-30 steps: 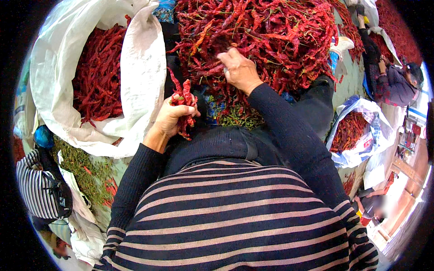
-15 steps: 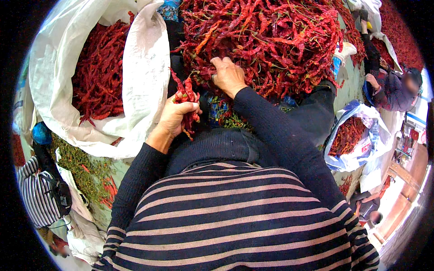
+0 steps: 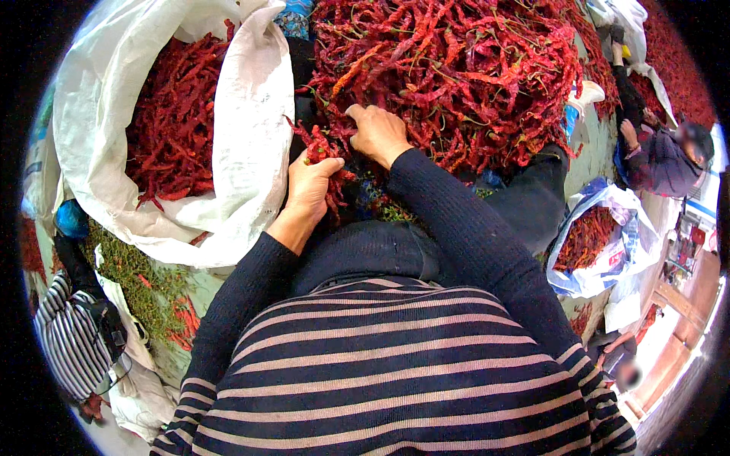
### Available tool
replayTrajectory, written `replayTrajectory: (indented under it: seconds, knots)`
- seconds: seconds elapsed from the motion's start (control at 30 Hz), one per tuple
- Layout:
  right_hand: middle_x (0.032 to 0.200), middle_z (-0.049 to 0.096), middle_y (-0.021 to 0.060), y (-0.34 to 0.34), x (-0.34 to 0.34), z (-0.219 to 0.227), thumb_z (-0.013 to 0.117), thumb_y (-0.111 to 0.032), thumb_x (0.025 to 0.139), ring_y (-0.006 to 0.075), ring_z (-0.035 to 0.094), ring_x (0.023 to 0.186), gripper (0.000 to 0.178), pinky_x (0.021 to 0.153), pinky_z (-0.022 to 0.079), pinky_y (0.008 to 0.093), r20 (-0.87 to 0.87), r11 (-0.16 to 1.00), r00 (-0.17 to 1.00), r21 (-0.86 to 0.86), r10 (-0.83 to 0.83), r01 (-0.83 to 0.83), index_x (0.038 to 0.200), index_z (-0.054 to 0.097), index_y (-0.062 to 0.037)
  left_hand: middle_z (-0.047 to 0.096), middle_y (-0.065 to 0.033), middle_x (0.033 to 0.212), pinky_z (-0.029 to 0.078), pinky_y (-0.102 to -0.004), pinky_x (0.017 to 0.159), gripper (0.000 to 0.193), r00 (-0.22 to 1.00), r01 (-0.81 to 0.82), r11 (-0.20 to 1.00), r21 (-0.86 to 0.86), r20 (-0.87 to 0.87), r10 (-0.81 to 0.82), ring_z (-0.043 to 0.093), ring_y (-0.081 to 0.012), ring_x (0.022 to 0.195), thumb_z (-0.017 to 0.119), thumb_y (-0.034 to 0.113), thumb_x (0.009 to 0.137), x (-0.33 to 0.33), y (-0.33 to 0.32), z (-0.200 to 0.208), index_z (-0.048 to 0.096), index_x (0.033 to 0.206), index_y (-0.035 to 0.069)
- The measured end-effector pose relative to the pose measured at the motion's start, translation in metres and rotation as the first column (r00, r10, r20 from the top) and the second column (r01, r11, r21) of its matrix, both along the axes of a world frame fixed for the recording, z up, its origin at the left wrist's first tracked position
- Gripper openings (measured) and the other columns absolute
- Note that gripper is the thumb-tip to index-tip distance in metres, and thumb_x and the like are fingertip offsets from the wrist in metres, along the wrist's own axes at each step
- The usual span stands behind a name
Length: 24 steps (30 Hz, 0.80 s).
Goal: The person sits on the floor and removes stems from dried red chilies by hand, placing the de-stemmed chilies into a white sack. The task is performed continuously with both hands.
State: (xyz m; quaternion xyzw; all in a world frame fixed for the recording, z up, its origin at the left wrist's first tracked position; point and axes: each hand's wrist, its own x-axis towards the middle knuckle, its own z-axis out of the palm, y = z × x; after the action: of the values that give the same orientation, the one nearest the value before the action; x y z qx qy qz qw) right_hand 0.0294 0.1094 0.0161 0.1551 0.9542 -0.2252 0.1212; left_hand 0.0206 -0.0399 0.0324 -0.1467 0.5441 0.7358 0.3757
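Chillies (image 3: 456, 76) — dried, red, with thin stems — lie in a large heap at the top of the head view, straight ahead of the person. Right hand (image 3: 378, 133) rests on the near edge of that heap, palm down, fingers curled together and pressed in among the pods; whether they actually grip any pod cannot be told. Left hand (image 3: 309, 186) sits just beside it, lower and to the left, fingers clamped round a bunch (image 3: 321, 148) of chillies that sticks up out of the fist and touches the edge of the heap. The two hands are near each other but not touching.

Both forearms are in dark knit sleeves; a striped top (image 3: 395, 365) fills the lower middle of the frame.

To the left stands a white sack (image 3: 251, 114), mouth rolled open, holding more red chillies (image 3: 171, 114). Its right wall lies close to the left hand. Below the sack, green stems (image 3: 129, 273) are strewn over the ground with a few red pods among them. A striped bag (image 3: 72, 346) lies at the lower left edge.

At right, a smaller sack (image 3: 601, 243) with a blue-and-white rim holds chillies, well apart from the hands. Another person (image 3: 658, 156) in dark clothes sits at the upper right beside a further spread of red pods.
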Motion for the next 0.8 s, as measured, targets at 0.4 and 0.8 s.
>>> replayTrajectory:
  seconds: [0.4, 0.8]
  knots:
    - [0.089, 0.061, 0.0193, -0.004, 0.015, 0.002, 0.056, -0.008, 0.065, 0.0332, 0.059, 0.085, 0.032, 0.074, 0.046, 0.0371, -0.231, 0.907, 0.973, -0.406, 0.018, -0.113, 0.097, 0.059, -0.0011, 0.059, -0.0021, 0.081, 0.046, -0.0261, 0.066, 0.023, 0.998, -0.009, 0.998, -0.061, -0.056, 0.006, 0.056, -0.0135, 0.071, 0.057, -0.004, 0.070, -0.002, 0.008, -0.014, 0.056, 0.092, 0.003]
    - [0.081, 0.052, 0.0184, 0.000, 0.087, 0.038, 0.052, -0.008, 0.068, 0.0363, 0.053, 0.078, 0.031, 0.069, 0.045, 0.0426, -0.472, 0.954, 0.876, -0.296, -0.097, -0.054, 0.098, 0.051, -0.0014, 0.059, -0.0030, 0.076, 0.043, -0.0251, 0.064, 0.027, 0.598, 0.118, 0.876, -0.468, -0.671, -0.439, 0.052, -0.0105, 0.068, 0.061, 0.003, 0.066, 0.025, 0.018, 0.009, 0.056, 0.093, 0.003]
